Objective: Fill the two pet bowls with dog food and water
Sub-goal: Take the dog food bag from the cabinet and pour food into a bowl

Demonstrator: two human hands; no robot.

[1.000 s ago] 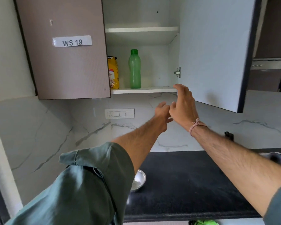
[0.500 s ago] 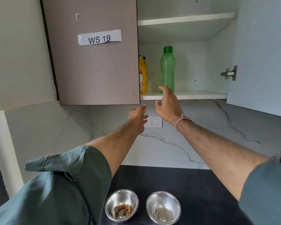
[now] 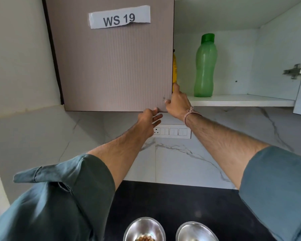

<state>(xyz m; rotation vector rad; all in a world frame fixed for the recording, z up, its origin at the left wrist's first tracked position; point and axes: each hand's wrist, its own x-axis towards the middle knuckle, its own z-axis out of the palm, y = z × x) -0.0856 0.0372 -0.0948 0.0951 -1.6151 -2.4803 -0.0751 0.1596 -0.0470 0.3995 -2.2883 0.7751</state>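
1. Head view, nearest first: two steel bowls stand side by side on the black desk (image 3: 181, 202), cut by the bottom edge. The left bowl (image 3: 143, 230) holds brown kibble; what the right bowl (image 3: 196, 232) holds I cannot tell.
2. The left hand (image 3: 149, 119), fingers spread and loose, sits just under the lower corner of the closed cabinet door (image 3: 111, 66). Half a second ago it hung lower, by the switch panel (image 3: 172, 132).
3. The right hand (image 3: 178, 105) pinches that door's free edge, thumb on the front and forefinger behind. Earlier it was at the shelf (image 3: 241, 101) lip, below the green bottle (image 3: 205, 66).
4. The paper label (image 3: 119, 17) on the door reads "WS 19".
5. The yellow packet (image 3: 174, 68), its print unreadable, peeks out just above the right forefinger. The green bottle stands upright further right, apart from both hands.
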